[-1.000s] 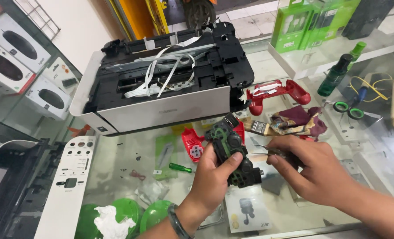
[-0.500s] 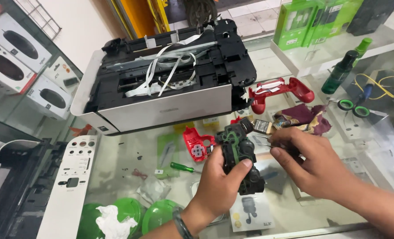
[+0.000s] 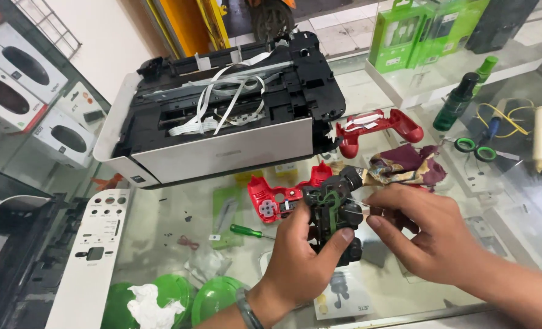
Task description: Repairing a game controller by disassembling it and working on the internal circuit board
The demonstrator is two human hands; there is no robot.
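Entry, head view, read left to right. My left hand (image 3: pixel 301 262) came up from the bottom edge and was clamped around the dark, green-boarded inner assembly of a game controller (image 3: pixel 330 210), thumb pressed on its lower right face, fingers wrapped behind. The assembly was held above the glass counter top (image 3: pixel 161 231), just in front of the red plastic controller shell half (image 3: pixel 277 198) lying there; its long axis ran roughly upright, tipped away from me, with a black trigger block at the upper end. My right hand (image 3: pixel 432 237) sat immediately right of it, so the assembly lay to the left of that hand, and the fingertips (image 3: pixel 374 200) were pinched narrow at the assembly's upper right edge. I could not tell whether they held a thin wire, a small part or only the board's edge. Further right on the counter lay a crumpled maroon cloth (image 3: pixel 405 167). Hidden: the assembly's back face behind my left fingers, its lower end behind the thumb, and the right palm's underside.
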